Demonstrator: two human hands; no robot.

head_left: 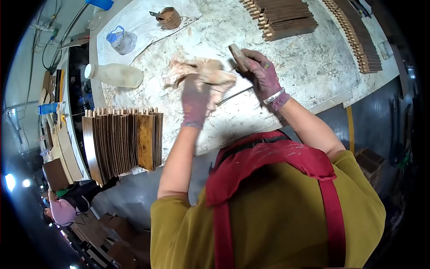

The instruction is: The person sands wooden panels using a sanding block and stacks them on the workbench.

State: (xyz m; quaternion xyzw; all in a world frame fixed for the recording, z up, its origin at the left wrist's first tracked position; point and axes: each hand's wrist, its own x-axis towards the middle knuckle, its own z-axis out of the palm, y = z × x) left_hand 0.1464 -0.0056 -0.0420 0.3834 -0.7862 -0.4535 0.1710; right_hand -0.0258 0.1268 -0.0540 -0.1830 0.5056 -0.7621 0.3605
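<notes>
My left hand (195, 101), in a stained purple glove and smeared by motion, is closed on a crumpled pale rag (219, 77). The rag spreads forward and left over the paint-marked worktable (215, 36). To its right, my right hand (265, 78), gloved the same way with a band at the wrist, grips a flat wooden piece (237, 57) that I see nearly edge-on, tilted above the table. Its full shape is partly hidden by the fingers. Below and between the hands, a thin dark rod or edge (235, 95) lies slantwise.
Dark wooden boards with pegs (121, 143) stand in a row at the left; more pegged boards (291, 18) and another row (358, 40) lie at the back right. A whitish bottle (116, 75), a clear jug (123, 42) and a brown tub (169, 19) stand back left. Another person (62, 210) is far left.
</notes>
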